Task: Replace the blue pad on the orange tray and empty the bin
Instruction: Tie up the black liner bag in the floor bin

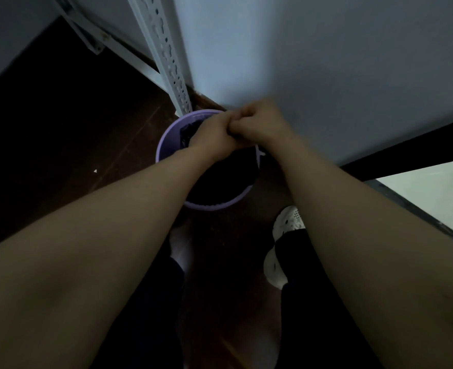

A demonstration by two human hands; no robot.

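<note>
A round purple bin [166, 145] stands on the dark floor at the foot of a wall. A black bag [220, 179] lines it. Both my hands meet above the bin's far rim. My left hand [212, 134] and my right hand [260, 123] have their fingers curled and pressed together, and they seem to pinch the black bag's gathered top between them. The pinched part itself is hidden by my fingers. No blue pad or orange tray is in view.
A white perforated metal post [166, 54] rises just behind the bin on the left. A pale wall [326, 62] fills the right. My feet in white clogs [286, 222] stand on the dark wooden floor [60, 129]. A pale surface [438, 193] shows at right.
</note>
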